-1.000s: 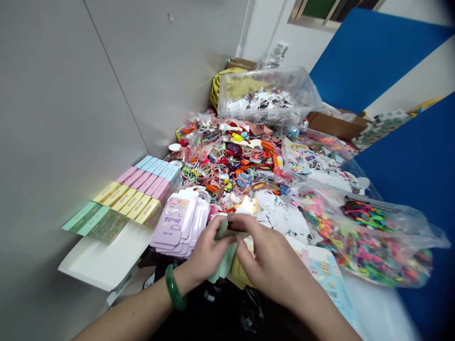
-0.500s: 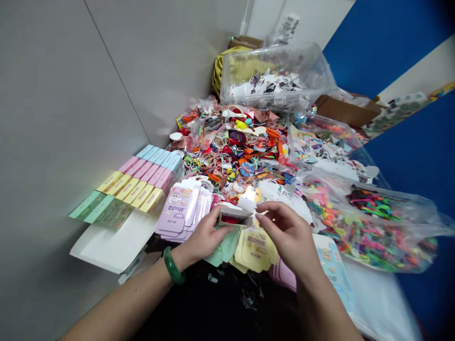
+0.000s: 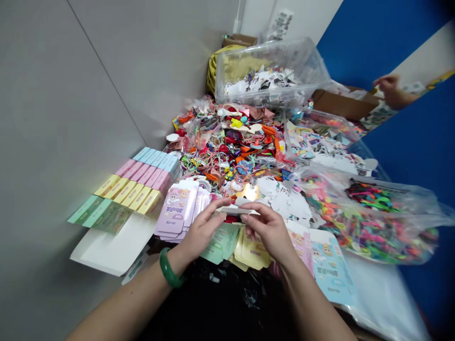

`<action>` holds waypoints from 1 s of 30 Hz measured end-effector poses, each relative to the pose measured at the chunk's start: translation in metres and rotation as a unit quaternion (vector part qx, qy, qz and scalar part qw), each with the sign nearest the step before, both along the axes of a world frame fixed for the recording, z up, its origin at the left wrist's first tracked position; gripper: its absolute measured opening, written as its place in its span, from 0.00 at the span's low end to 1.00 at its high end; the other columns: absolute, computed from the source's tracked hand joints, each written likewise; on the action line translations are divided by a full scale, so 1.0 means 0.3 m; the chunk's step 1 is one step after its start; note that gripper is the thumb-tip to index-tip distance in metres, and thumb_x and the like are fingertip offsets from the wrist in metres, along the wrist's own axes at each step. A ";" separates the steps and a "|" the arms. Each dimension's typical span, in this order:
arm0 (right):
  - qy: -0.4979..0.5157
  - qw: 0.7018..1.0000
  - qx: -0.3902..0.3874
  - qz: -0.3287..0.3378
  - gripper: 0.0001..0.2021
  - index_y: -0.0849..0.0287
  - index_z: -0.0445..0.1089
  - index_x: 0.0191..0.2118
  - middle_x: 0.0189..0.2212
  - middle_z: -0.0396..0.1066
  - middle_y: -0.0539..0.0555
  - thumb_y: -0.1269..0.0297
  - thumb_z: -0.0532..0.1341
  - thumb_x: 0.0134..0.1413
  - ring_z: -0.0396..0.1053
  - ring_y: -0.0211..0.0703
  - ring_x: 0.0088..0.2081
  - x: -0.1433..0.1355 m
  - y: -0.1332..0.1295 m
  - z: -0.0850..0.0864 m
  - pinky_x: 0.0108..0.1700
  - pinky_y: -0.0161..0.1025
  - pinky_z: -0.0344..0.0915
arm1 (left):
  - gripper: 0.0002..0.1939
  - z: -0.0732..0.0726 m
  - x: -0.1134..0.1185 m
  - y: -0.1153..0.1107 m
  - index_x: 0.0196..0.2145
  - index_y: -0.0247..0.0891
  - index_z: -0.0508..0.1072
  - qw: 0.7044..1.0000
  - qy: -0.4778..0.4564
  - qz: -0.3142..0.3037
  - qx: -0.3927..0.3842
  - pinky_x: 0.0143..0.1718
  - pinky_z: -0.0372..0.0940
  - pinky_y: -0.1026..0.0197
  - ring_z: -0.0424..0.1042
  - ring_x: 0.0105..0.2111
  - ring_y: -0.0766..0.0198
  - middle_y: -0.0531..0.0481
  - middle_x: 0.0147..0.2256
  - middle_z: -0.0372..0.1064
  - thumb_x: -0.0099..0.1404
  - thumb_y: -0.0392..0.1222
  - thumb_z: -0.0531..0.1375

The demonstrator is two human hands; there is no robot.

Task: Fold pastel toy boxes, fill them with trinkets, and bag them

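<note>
As a small box (image 3: 233, 210) sits pinched between our left hand (image 3: 202, 232) and right hand (image 3: 269, 228), we seem to be working its end, which calls for light, even pressure. Green cartons (image 3: 221, 243) and yellow cartons (image 3: 250, 252) lie just below; heaped trinkets (image 3: 227, 151) crowd the space beyond.

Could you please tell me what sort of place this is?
Probably a workshop or packing room, though I cannot be certain. Signs are rows of small coloured boxes, a stack of flat purple cartons, and a clear plastic tub holding many mostly white pieces.
</note>
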State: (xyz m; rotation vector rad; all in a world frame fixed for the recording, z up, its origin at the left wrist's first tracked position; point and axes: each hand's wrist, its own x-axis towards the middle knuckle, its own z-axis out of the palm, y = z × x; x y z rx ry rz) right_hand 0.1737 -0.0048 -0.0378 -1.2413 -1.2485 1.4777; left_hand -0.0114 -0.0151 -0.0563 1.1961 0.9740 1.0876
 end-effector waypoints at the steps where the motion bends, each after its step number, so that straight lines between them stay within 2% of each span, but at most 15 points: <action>1: -0.021 0.998 0.056 -0.005 0.09 0.55 0.74 0.38 0.34 0.73 0.52 0.60 0.65 0.51 0.65 0.31 0.19 0.003 -0.005 -0.002 0.20 0.32 0.63 | 0.14 0.008 -0.006 0.005 0.50 0.44 0.71 0.999 0.026 0.019 0.032 0.58 0.55 0.54 0.63 0.56 0.58 0.49 0.52 0.69 0.67 0.40 0.56; 4: -0.118 0.966 0.228 0.004 0.06 0.55 0.77 0.36 0.42 0.73 0.56 0.64 0.65 0.52 0.72 0.38 0.30 0.014 -0.023 -0.013 0.29 0.35 0.70 | 0.07 0.015 -0.036 0.016 0.40 0.41 0.75 0.983 0.098 0.032 0.153 0.52 0.61 0.55 0.69 0.48 0.59 0.47 0.43 0.72 0.65 0.37 0.59; 7: -0.192 0.928 0.319 0.033 0.07 0.56 0.76 0.39 0.43 0.73 0.59 0.67 0.64 0.53 0.73 0.44 0.40 0.024 -0.038 -0.022 0.35 0.37 0.72 | 0.08 0.011 -0.064 0.018 0.39 0.40 0.76 0.963 0.147 -0.002 0.225 0.46 0.66 0.57 0.71 0.45 0.59 0.45 0.44 0.72 0.61 0.37 0.64; 10: -0.218 0.916 0.332 0.052 0.09 0.57 0.73 0.43 0.44 0.72 0.60 0.68 0.62 0.55 0.72 0.44 0.43 0.023 -0.041 -0.017 0.36 0.37 0.72 | 0.11 0.021 -0.064 0.012 0.40 0.39 0.75 0.957 0.165 -0.004 0.237 0.42 0.68 0.58 0.72 0.44 0.58 0.44 0.43 0.73 0.58 0.37 0.66; 16: -0.212 0.925 0.309 0.059 0.05 0.57 0.73 0.39 0.37 0.74 0.56 0.67 0.61 0.56 0.72 0.42 0.39 0.010 -0.020 0.022 0.33 0.35 0.70 | 0.05 0.057 -0.027 0.010 0.36 0.37 0.76 0.965 0.167 0.045 0.197 0.32 0.68 0.64 0.73 0.35 0.62 0.47 0.35 0.73 0.59 0.34 0.64; 23: -0.206 0.927 0.308 0.050 0.05 0.57 0.75 0.37 0.35 0.75 0.56 0.66 0.61 0.56 0.73 0.42 0.37 0.013 -0.006 0.031 0.33 0.36 0.71 | 0.01 0.055 -0.025 0.025 0.32 0.37 0.76 0.967 0.166 0.048 0.189 0.33 0.68 0.63 0.73 0.35 0.62 0.47 0.32 0.74 0.60 0.36 0.64; 26: -0.238 0.903 0.355 0.040 0.07 0.57 0.75 0.39 0.38 0.75 0.57 0.68 0.59 0.57 0.73 0.43 0.40 0.018 -0.009 0.014 0.39 0.39 0.72 | 0.03 0.039 -0.029 0.024 0.34 0.38 0.77 0.951 0.192 0.054 0.237 0.35 0.69 0.62 0.74 0.37 0.61 0.46 0.35 0.74 0.61 0.37 0.63; 30: -0.293 0.842 0.450 0.055 0.13 0.57 0.73 0.46 0.43 0.73 0.60 0.72 0.58 0.57 0.72 0.46 0.45 0.037 -0.020 -0.024 0.45 0.43 0.72 | 0.07 0.006 -0.046 0.017 0.40 0.39 0.77 0.900 0.247 0.048 0.356 0.42 0.71 0.57 0.74 0.40 0.60 0.43 0.40 0.74 0.64 0.37 0.60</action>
